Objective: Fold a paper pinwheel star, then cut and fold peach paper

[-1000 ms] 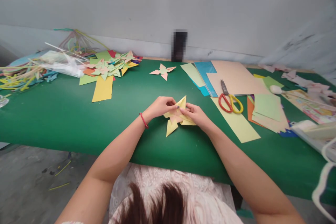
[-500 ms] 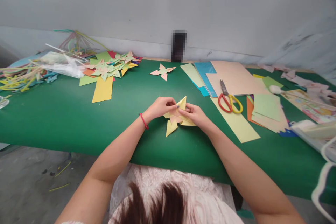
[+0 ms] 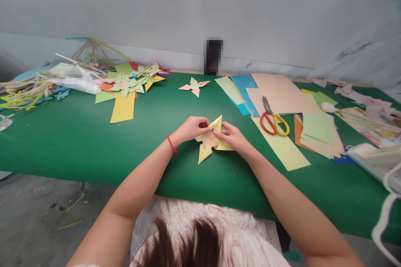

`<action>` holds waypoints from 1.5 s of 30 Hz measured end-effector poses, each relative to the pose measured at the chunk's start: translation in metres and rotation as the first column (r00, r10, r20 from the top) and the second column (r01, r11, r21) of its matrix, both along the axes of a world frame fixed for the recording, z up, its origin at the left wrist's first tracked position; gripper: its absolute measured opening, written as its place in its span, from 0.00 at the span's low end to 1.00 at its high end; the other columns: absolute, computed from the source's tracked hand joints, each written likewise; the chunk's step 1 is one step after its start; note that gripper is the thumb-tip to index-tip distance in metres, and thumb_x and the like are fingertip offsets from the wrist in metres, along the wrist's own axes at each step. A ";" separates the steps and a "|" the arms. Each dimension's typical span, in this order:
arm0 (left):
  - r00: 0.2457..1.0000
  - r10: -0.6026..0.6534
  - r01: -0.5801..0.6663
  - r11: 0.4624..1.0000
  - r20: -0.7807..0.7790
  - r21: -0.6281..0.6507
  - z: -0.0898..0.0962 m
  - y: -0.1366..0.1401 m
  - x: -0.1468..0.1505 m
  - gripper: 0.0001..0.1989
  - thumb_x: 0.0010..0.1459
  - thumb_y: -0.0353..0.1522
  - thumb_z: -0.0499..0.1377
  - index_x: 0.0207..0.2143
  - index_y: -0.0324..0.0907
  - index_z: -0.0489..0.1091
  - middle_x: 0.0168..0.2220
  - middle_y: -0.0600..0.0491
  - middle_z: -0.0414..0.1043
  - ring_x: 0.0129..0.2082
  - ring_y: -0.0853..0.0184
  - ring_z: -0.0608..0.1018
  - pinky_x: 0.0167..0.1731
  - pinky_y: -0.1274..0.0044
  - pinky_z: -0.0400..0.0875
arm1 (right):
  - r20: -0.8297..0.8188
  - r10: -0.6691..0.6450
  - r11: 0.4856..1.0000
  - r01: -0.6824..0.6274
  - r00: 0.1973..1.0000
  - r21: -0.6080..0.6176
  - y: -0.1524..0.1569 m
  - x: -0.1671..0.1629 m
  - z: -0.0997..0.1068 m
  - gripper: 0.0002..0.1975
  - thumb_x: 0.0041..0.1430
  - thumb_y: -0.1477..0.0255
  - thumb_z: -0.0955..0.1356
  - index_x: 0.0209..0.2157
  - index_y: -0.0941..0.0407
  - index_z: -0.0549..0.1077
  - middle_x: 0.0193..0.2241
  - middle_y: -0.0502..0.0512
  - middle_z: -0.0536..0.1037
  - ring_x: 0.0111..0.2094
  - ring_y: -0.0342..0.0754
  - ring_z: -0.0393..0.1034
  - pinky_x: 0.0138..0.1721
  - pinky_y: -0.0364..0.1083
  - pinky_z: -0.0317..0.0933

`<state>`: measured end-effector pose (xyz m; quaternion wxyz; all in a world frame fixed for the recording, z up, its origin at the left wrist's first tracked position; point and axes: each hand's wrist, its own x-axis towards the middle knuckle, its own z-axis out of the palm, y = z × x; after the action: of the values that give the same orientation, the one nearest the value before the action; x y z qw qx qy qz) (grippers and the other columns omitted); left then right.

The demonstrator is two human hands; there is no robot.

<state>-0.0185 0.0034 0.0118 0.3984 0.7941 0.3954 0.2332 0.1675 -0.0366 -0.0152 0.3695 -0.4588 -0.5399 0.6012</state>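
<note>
Between my hands is a folded paper star [image 3: 205, 153], pale yellow at its points with a pink middle, held just over the green table. My left hand [image 3: 196, 127] pinches it near the upper point from the left. From the right, my right hand [image 3: 231, 134] grips it with the thumb on top near the same point. The fingertips of both hands almost meet there and hide part of the folds. One yellow point sticks up and another reaches down toward me.
Beyond my hands lies a pink and green paper star [image 3: 194, 86]. Scissors [image 3: 271, 120] rest on paper sheets [image 3: 285, 146] at the right. A pile of folded stars [image 3: 134, 78] and a bundle of coloured strips [image 3: 28, 91] are at the left. A dark blurred object [image 3: 213, 56] stands against the wall.
</note>
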 end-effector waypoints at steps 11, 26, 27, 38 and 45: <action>1.000 -0.004 0.005 1.000 0.025 -0.020 0.000 0.000 0.000 0.11 0.53 0.38 0.55 0.26 0.39 0.69 0.26 0.55 0.69 0.26 0.72 0.68 0.25 0.80 0.59 | -0.040 -0.086 0.996 0.085 0.995 -0.039 -0.001 -0.005 0.005 0.17 0.50 0.55 0.67 0.29 0.54 0.63 0.24 0.48 0.75 0.26 0.46 0.71 0.26 0.44 0.61; 0.998 -0.027 0.035 0.992 0.063 -0.122 -0.005 0.002 -0.001 0.10 0.49 0.37 0.59 0.30 0.39 0.69 0.28 0.53 0.72 0.29 0.69 0.72 0.27 0.79 0.64 | 0.139 -0.076 0.996 0.069 0.987 0.057 0.002 0.000 -0.004 0.19 0.50 0.52 0.66 0.28 0.53 0.62 0.23 0.50 0.75 0.26 0.49 0.71 0.26 0.46 0.61; 0.998 -0.028 0.036 0.991 0.064 -0.126 -0.006 0.003 -0.001 0.10 0.49 0.37 0.59 0.30 0.39 0.69 0.28 0.53 0.72 0.29 0.69 0.72 0.27 0.79 0.64 | 0.158 -0.077 0.995 0.066 0.985 0.068 0.002 0.000 -0.005 0.19 0.50 0.51 0.66 0.28 0.53 0.62 0.23 0.51 0.75 0.27 0.50 0.71 0.26 0.46 0.61; 0.997 -0.021 0.029 0.994 0.074 -0.107 -0.004 0.002 -0.002 0.09 0.50 0.37 0.59 0.30 0.39 0.69 0.28 0.54 0.71 0.29 0.70 0.72 0.27 0.79 0.64 | 0.173 -0.061 0.994 0.044 0.983 0.100 0.002 0.001 -0.004 0.18 0.51 0.53 0.65 0.30 0.54 0.64 0.26 0.51 0.77 0.26 0.48 0.70 0.26 0.45 0.60; 0.998 0.009 -0.005 0.998 0.065 -0.067 -0.004 0.002 0.000 0.09 0.50 0.36 0.58 0.30 0.39 0.69 0.27 0.55 0.69 0.28 0.71 0.70 0.26 0.80 0.61 | 0.150 -0.043 0.998 0.034 0.988 0.062 -0.003 -0.001 0.000 0.22 0.46 0.57 0.70 0.39 0.56 0.70 0.28 0.53 0.78 0.33 0.52 0.72 0.30 0.46 0.62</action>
<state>-0.0187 0.0050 0.0079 0.4365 0.7710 0.3925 0.2470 0.1663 -0.0393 -0.0148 0.3523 -0.5022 -0.5750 0.5413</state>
